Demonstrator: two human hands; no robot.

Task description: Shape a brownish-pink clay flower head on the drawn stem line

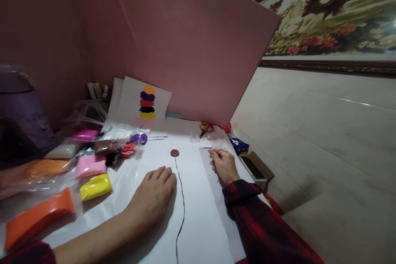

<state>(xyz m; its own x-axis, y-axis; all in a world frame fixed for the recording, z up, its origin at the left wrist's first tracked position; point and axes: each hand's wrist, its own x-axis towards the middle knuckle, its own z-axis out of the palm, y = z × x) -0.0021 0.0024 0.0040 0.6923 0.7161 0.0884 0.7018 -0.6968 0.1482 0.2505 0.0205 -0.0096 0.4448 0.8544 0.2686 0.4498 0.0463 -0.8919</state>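
My left hand point(153, 192) lies palm down on a white sheet of paper point(204, 222), fingers stretched forward and close together. Just right of it, a thin, wavy dark strand point(183, 202) runs down the sheet from a small flat brown disc point(175, 153). On the right side of the paper, my right hand point(224, 164) is closed in a pinch on a thin dark stick point(204, 147), whose tip points left. The stick's exact kind is too small to make out.
Left of the paper lie several colored soft packets, including an orange packet point(40, 218), a yellow packet point(95, 187) and a pink packet point(90, 166). Scissors point(204, 128) lie at the back. Behind leans a picture sheet point(130, 99). An open cardboard box point(261, 166) stands right.
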